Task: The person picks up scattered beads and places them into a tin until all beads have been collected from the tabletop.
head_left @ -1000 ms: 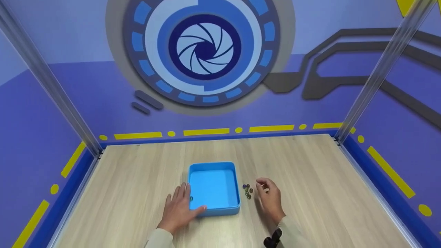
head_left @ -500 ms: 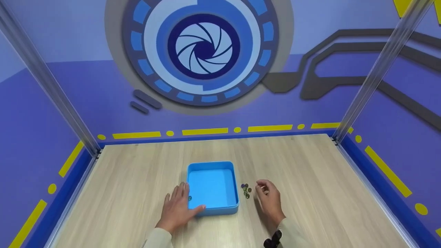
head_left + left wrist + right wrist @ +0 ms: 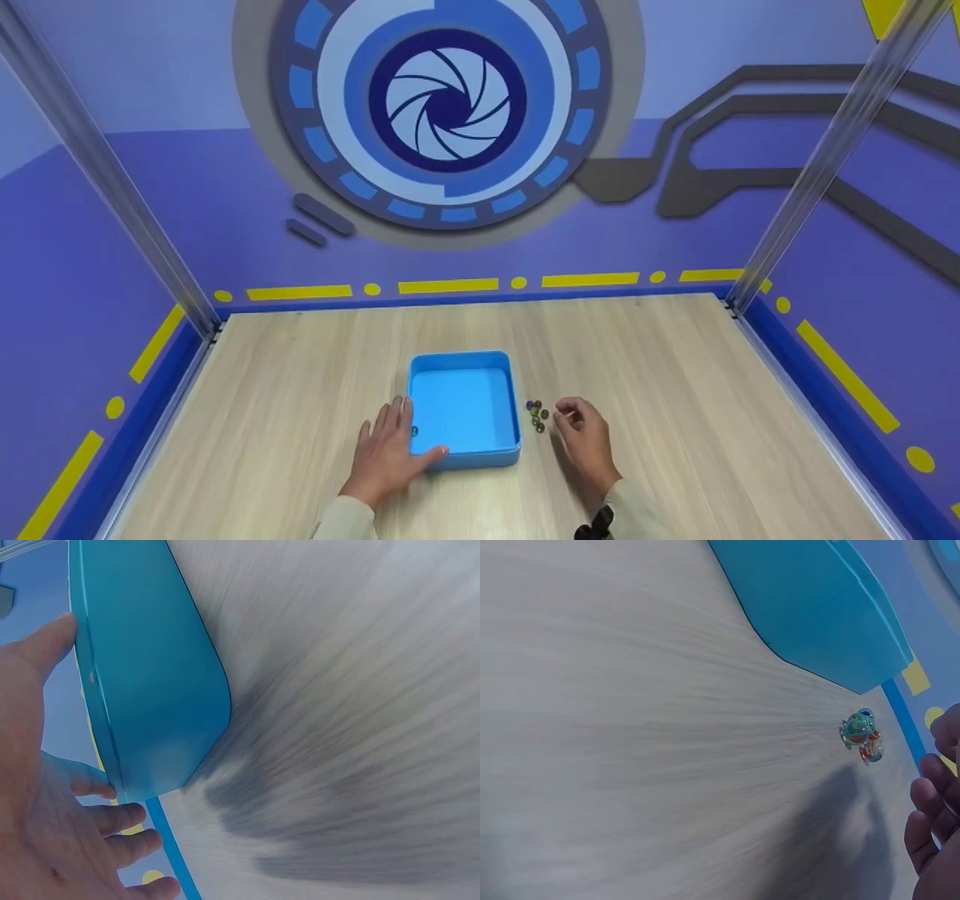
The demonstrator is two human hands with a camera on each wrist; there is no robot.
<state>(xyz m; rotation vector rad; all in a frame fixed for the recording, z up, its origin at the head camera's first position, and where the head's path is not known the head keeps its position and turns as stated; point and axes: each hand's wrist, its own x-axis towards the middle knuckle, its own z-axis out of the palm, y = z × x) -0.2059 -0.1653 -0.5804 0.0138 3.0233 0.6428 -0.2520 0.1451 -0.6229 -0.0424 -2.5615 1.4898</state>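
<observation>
In the head view a square blue box (image 3: 465, 405) with low walls stands on the table. My left hand (image 3: 382, 457) rests against its near left corner, thumb on the front rim and the other fingers spread along the left side. The left wrist view has this hand (image 3: 60, 832) with its thumb and a fingertip at the rim of the box (image 3: 150, 675). One marble (image 3: 414, 431) lies in the box by the left wall. Several glass marbles (image 3: 537, 414) are clustered right of the box. Beside them hovers my right hand (image 3: 586, 439), its fingers loosely bent and nothing visible in them.
The wood-grain table (image 3: 675, 390) is bounded by a blue-purple back wall (image 3: 450, 259) and side walls, with metal posts (image 3: 817, 180) at the corners. A dark strap (image 3: 596, 523) is on the right wrist. The right wrist view also has the marbles (image 3: 860, 735) near the box.
My right hand has come very slightly nearer to me beside the marbles. The left hand, box and marbles keep their places, apart from a small shift of the head view.
</observation>
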